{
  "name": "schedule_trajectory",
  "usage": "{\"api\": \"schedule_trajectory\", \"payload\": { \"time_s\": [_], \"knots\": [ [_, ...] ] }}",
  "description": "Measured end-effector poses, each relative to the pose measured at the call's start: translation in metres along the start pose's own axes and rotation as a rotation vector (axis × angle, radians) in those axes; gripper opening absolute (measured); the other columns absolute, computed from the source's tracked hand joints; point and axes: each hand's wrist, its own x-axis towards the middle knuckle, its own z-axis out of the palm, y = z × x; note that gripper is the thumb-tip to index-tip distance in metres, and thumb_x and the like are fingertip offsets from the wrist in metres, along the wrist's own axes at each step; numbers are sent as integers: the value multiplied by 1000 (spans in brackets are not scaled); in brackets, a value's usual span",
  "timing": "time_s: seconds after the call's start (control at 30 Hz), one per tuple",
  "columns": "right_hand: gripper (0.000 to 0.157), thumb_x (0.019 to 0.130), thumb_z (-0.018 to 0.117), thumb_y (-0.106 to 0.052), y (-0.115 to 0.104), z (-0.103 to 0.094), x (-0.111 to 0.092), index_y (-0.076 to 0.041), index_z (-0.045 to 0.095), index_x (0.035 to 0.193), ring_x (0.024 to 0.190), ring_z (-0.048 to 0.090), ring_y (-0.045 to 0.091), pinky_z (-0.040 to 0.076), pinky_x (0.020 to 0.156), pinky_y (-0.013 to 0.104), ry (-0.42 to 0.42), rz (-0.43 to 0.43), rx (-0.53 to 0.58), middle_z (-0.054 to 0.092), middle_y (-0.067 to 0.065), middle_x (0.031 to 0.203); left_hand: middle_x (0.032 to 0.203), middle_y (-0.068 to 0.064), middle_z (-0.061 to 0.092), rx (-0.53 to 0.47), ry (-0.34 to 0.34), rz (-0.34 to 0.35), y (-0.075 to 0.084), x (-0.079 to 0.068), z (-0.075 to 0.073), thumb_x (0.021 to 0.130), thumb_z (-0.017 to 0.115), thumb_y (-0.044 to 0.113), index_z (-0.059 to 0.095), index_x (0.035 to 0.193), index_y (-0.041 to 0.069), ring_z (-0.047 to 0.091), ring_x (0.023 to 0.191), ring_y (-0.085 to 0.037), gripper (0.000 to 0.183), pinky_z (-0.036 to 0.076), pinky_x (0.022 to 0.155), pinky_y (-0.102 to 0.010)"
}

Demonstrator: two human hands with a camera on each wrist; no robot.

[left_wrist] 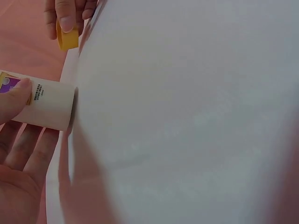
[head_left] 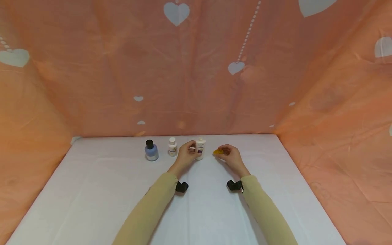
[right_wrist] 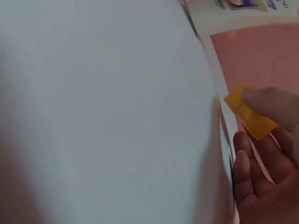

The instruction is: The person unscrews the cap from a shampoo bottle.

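Observation:
My left hand (head_left: 185, 156) grips a white bottle (head_left: 200, 147) with a printed label. The bottle stands upright, thumb on the label side and fingers behind it. Its purple and yellow label patch shows in the left wrist view, and its base is close over the white cloth. To the right, my right hand (head_left: 232, 158) pinches a small yellow ring (head_left: 218, 151) that looks like a roll of tape. In the right wrist view the thumb presses on the yellow ring (right_wrist: 254, 119), with the other fingers curled below. A gap separates the ring from the bottle.
Left of my left hand stand a small white bottle (head_left: 173, 149) with a white cap and a blue bottle (head_left: 151, 153) with a black cap. A white cloth covers the table (head_left: 92, 190). An orange curtain (head_left: 183, 85) with pale hearts encloses its back and sides.

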Motion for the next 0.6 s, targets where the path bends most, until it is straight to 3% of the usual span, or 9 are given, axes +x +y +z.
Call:
{"api": "schedule_trajectory", "payload": {
  "time_s": [0.6],
  "knots": [
    [29,79,76,1,-1,-10,10,1,66,106,94,61,21,51,82,28,-105,60,-69,67,12,102,114,-19,60,-13,-23,-23,0,9,9,80,70,-11,57,116,-5,61,105,-32,39,52,87,-33]
  ]
}}
